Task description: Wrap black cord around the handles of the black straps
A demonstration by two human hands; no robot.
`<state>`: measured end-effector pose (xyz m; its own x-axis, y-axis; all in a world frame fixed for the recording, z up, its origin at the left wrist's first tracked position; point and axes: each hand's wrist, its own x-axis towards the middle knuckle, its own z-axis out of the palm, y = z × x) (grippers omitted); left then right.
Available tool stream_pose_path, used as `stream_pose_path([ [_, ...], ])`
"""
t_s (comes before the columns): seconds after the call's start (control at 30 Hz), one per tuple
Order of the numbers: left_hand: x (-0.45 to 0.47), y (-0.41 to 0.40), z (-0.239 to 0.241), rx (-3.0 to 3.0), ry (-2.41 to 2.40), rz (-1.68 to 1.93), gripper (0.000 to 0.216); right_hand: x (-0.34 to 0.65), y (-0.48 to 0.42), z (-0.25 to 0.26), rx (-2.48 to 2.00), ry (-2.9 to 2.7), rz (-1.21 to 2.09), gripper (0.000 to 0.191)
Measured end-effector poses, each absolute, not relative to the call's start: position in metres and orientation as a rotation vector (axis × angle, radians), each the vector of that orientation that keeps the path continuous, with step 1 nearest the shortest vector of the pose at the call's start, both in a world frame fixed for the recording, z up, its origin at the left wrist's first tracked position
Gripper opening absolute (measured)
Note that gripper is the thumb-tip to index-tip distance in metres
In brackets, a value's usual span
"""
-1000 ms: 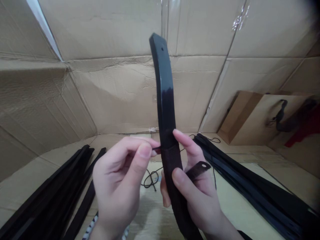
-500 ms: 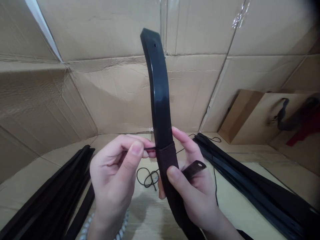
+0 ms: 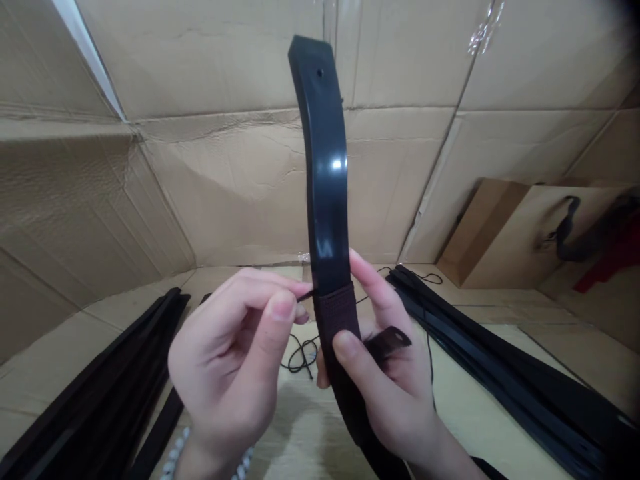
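Observation:
A curved, glossy black plastic band stands upright in front of me, with a small hole near its top end. Its lower part is covered by a dark brown fabric sleeve. My right hand is closed around the sleeved part, thumb pressed on the front. My left hand pinches the sleeve's top edge at the band's left side with thumb and forefinger. A second dark end with a hole sticks out over my right palm.
Bundles of long black strips lie on the cardboard floor at the left and at the right. A thin black cord is looped behind my hands. Cardboard walls surround the spot; a brown paper bag leans at the back right.
The band has risen and shifted slightly right. More bare plastic shows above the fabric sleeve's edge. Both hands keep their grip.

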<state>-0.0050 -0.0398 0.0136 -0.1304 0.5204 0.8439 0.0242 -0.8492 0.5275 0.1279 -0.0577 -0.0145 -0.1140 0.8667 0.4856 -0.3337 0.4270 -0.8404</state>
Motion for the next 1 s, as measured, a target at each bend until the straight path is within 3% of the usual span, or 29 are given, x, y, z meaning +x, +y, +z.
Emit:
stream_pose_path([
  [0.37, -0.0061, -0.0382, 0.0150, 2.154, 0.975, 2.113, 0.010, 0.1364, -0.0541, -0.0166, -0.666, -1.603, 0.588, 0.068],
  [0.8, -0.0087, -0.0406, 0.0179, 2.367, 0.926, 2.068, 0.016, 0.1313, -0.0572, -0.0181, -0.506, -1.654, 0.524, 0.060],
  [1.0, -0.0125, -0.0344, 0.0171, 2.507, 0.847, 1.980, 0.010, 0.1355, -0.0552, -0.0183, -0.522, -1.718, 0.664, 0.059],
])
